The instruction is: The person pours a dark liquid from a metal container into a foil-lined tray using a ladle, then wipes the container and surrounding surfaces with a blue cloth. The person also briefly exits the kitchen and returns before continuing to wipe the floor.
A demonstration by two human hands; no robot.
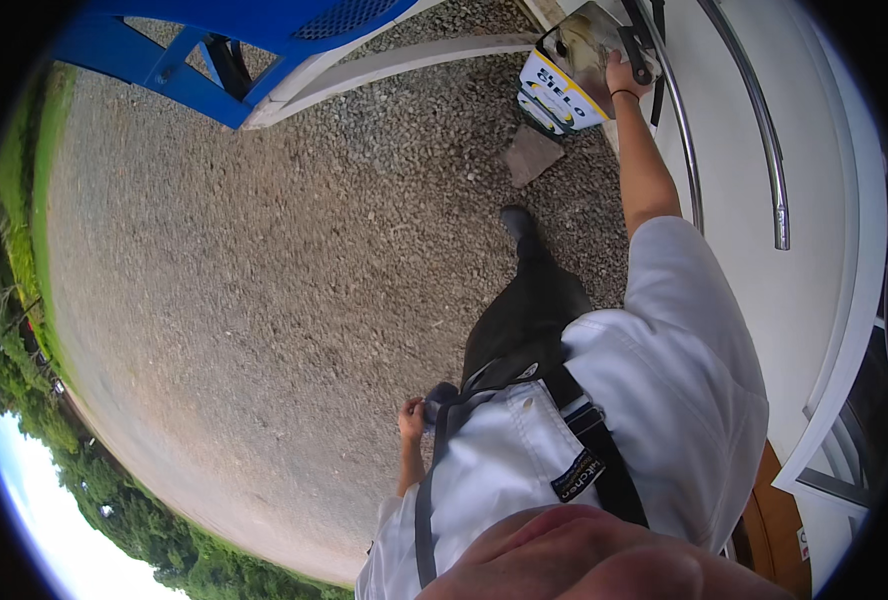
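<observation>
My right hand (625, 77), a dark band at its wrist, reaches far forward along the white wall. It is closed around a black handle (636, 55) close to the chrome rail. Just left of it is a printed bucket (564, 86) with a white, yellow and green side bearing writing. Something greyish shows in its upper part, too unclear to name. Low at my side is my left hand (411, 417), its fingers curled beside a dark blue-grey object (439, 399). Whether the hand holds that object, perhaps cloth or a shoe, I cannot tell.
Gravel (264, 285) covers the ground, with a flat stone (534, 155) near my boot (517, 222). A blue frame (196, 67) and white beam (391, 71) stand ahead. Chrome rails (760, 112) run along the white wall (744, 315). Trees (113, 487) line the far side.
</observation>
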